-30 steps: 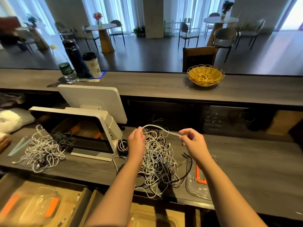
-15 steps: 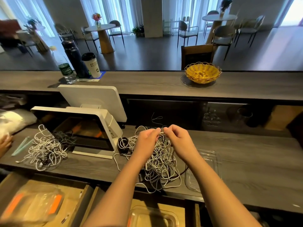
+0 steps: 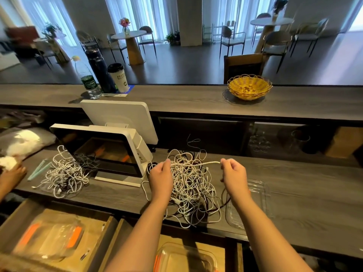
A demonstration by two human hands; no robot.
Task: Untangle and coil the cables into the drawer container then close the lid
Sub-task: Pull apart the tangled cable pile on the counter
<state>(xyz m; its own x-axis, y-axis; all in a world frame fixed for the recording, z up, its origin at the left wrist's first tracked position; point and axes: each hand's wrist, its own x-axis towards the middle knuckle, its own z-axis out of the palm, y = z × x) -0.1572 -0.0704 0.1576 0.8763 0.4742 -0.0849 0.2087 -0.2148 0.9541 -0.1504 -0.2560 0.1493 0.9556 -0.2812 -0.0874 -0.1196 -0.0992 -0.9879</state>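
Note:
A tangled heap of white and black cables (image 3: 191, 185) lies on the grey wooden counter in front of me. One white cable (image 3: 196, 163) is stretched level above the heap. My left hand (image 3: 161, 176) pinches it at the left and my right hand (image 3: 233, 174) pinches its end at the right. A clear plastic lid (image 3: 255, 201) lies on the counter under my right forearm. Below the counter edge, a clear container with orange clips (image 3: 184, 258) sits in an open drawer.
A white point-of-sale terminal (image 3: 110, 146) stands left of the heap. A second cable tangle (image 3: 64, 173) lies further left, near another person's hand (image 3: 10, 176). Another clear container (image 3: 51, 236) sits in the left drawer. A yellow basket (image 3: 249, 88), bottles and a cup (image 3: 118, 77) stand on the upper ledge.
My hands were close together on top of the heap; now they have moved apart, drawing a length of white cable taut between them.

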